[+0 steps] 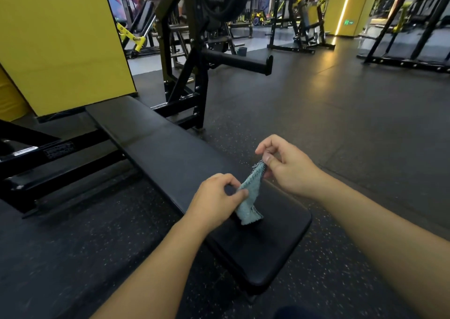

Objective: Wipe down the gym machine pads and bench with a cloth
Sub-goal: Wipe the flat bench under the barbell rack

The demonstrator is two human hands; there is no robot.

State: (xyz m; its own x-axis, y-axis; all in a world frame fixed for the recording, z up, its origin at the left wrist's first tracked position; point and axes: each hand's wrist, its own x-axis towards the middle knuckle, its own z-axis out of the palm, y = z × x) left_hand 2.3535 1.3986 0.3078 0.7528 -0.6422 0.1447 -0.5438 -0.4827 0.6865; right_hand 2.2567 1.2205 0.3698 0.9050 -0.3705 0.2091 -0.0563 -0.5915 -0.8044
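A small light-blue cloth (knobbly weave, dark trim at its top corner) hangs stretched above the black bench; the left hand pinches its middle, the right hand its upper corner.

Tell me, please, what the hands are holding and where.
Both hold the cloth: right hand pinches its top end, left hand its middle.
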